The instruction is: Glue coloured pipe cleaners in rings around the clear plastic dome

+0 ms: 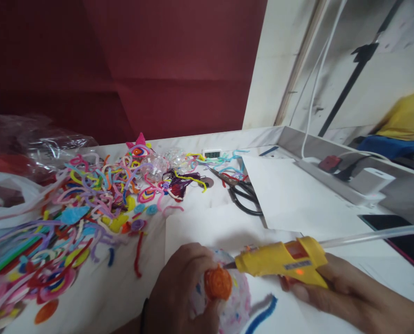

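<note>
My left hand [179, 287] is closed around a white speckled ball [235, 301] near the bottom edge, with an orange pipe-cleaner spiral [217, 283] resting on the ball by my thumb. My right hand [335, 287] grips a yellow hot glue gun [283, 260]; its nozzle tip points left and meets the orange spiral. A clear glue stick [374, 235] sticks out of the gun's back toward the right.
A heap of coloured pipe cleaners [88, 204] covers the left of the white table. Black scissors [243, 195], white paper [290, 195], a blue pipe cleaner [262, 314], a power strip [342, 178] and a dark phone [402, 241] lie around.
</note>
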`<action>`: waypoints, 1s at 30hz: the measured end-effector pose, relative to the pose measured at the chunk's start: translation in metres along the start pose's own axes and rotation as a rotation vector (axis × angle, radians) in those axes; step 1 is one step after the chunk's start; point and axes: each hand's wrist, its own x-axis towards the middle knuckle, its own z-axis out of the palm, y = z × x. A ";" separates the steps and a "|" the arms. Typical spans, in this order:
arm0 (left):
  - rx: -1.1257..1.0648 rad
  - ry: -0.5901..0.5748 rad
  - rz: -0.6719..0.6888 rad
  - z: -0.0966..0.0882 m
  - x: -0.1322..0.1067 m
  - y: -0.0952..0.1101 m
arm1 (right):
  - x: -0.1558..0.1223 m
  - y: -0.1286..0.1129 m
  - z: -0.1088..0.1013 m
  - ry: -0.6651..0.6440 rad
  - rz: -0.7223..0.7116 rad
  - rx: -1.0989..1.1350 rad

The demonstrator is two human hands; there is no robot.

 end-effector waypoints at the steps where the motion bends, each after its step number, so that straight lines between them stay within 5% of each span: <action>1: 0.006 -0.007 -0.004 0.000 -0.001 0.000 | -0.001 0.000 0.000 0.030 0.014 0.010; 12: 0.003 -0.053 0.016 0.001 -0.006 -0.007 | -0.004 -0.005 0.008 0.187 0.077 0.106; 30: -0.067 -0.026 0.026 0.003 -0.003 -0.007 | -0.005 -0.003 0.008 0.215 0.058 0.060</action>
